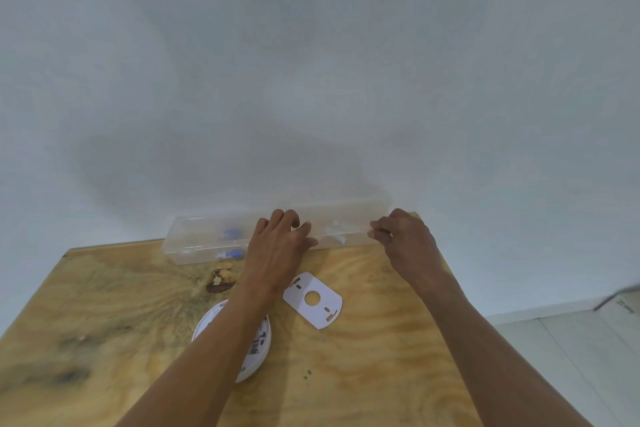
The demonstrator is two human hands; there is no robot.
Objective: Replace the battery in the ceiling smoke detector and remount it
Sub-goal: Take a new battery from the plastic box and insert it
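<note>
A long clear plastic box [194, 239] lies along the far edge of the plywood table [104, 305], against the wall. Blue and white items show through it. My left hand [277, 250] rests on the box's front edge near its middle, fingers curled over it. My right hand [405, 236] pinches the box's right end. The round white smoke detector [258, 354] lies on the table, mostly hidden under my left forearm. Its white mounting plate [313, 300], with a round hole and slots, lies flat between my arms.
A plain white wall [311, 80] rises directly behind the table. A dark knot [220, 283] marks the wood left of my left wrist. At the right, beyond the table edge, is a pale tiled floor [571, 357] and a baseboard.
</note>
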